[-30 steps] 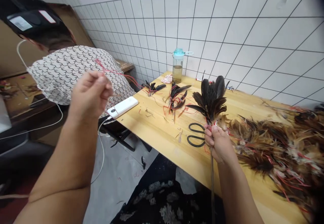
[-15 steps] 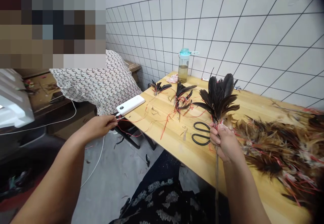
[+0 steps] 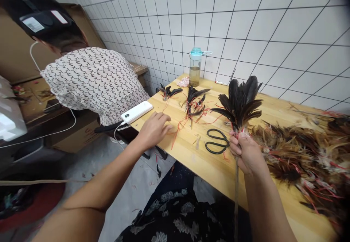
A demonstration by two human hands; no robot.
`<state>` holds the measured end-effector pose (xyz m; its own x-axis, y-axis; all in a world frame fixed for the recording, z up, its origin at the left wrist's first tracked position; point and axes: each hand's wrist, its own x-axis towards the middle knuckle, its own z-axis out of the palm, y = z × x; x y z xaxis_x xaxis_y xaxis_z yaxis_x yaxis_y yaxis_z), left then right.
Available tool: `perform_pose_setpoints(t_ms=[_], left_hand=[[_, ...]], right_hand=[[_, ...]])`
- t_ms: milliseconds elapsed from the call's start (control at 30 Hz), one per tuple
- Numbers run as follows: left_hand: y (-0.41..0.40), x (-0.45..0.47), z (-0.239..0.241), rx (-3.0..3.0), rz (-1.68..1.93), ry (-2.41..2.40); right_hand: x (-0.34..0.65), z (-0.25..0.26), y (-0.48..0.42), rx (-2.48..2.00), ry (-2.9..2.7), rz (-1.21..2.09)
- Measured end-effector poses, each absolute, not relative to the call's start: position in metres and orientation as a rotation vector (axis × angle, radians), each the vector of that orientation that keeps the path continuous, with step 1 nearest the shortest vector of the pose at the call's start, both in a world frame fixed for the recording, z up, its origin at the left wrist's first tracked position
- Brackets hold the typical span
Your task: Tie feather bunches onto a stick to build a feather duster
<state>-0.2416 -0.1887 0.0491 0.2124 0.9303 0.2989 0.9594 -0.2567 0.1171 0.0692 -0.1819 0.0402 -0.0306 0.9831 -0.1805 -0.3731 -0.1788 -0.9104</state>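
Observation:
My right hand (image 3: 247, 150) is closed around the thin stick of a feather duster (image 3: 240, 103), just below its dark feathers and red binding. The head stands upright and the stick runs down past the table edge. My left hand (image 3: 155, 130) hovers over the table's left edge, palm down, fingers loosely bent and apart, with nothing visible in it. Red strings (image 3: 179, 128) lie just right of its fingertips. Black-handled scissors (image 3: 217, 141) rest beside my right hand, their blades hidden. Two small bunches of dark feathers, a nearer one (image 3: 194, 96) and a farther one (image 3: 168, 91), lie beyond.
A white power bank (image 3: 137, 112) with a cable sits at the table's left edge. A bottle (image 3: 195, 66) stands at the back near the tiled wall. Brown feather bundles (image 3: 295, 150) cover the right side. A co-worker in a patterned shirt (image 3: 95, 81) leans at the left.
My left hand has come rightward from beside the power bank's cable to over the table, its fingers loosened. My right hand keeps hold of the feather duster. The view has shifted slightly.

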Motion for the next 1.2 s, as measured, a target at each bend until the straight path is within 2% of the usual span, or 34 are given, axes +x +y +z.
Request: perform_pose_setpoints(t_ms=[167,267,333,400,467,500,533,567,633,667,733,800,900,933,1067,1200], left_hand=[[-0.185,-0.242,0.015,-2.543,-0.199,-2.007],[-0.187,-0.25,0.012,-2.614,-0.362,-2.073],[-0.187,-0.26,0.032,-2.673,-0.747,-2.226],[-0.184,-0.27,0.071,-2.606,-1.475,-2.296],[-0.179,-0.274,0.121,-2.217,-2.275,-2.003],[-0.176,-0.272,0.147,-2.043,-2.545,-1.724],[-0.174,-0.267,0.173,-2.034,-2.618,-1.582],[-0.173,-0.259,0.196,-2.094,-2.56,-1.556],[-0.177,-0.238,0.236,-2.435,-2.175,-1.705],[-0.181,-0.226,0.252,-2.511,-2.054,-1.571],[-0.19,-0.203,0.274,-2.356,-1.985,-1.284],[-0.195,-0.183,0.283,-2.432,-1.625,-1.408],[-0.185,-0.16,0.267,-2.807,-0.516,-1.652],[-0.18,-0.153,0.255,-2.825,-0.309,-1.656],[-0.162,-0.131,0.199,-2.908,-0.009,-1.552],[-0.152,-0.133,0.166,-2.711,0.134,-1.57]], right_hand=[[0.067,0.041,-0.182,-1.042,-0.85,1.509],[0.064,0.042,-0.182,-1.028,-0.851,1.524],[0.061,0.042,-0.183,-1.022,-0.852,1.537],[0.059,0.043,-0.184,-1.009,-0.85,1.557],[0.058,0.044,-0.185,-0.99,-0.84,1.579],[0.057,0.044,-0.186,-0.98,-0.836,1.587],[0.057,0.045,-0.187,-0.971,-0.835,1.595],[0.058,0.045,-0.188,-0.963,-0.835,1.601],[0.061,0.047,-0.189,-0.951,-0.827,1.605],[0.064,0.048,-0.19,-0.944,-0.815,1.608],[0.068,0.051,-0.192,-0.923,-0.776,1.624],[0.073,0.056,-0.194,-0.9,-0.738,1.647],[0.076,0.064,-0.198,-0.868,-0.716,1.657],[0.077,0.066,-0.199,-0.856,-0.723,1.655],[0.08,0.07,-0.205,-0.817,-0.738,1.673],[0.085,0.07,-0.208,-0.839,-0.651,1.66]])
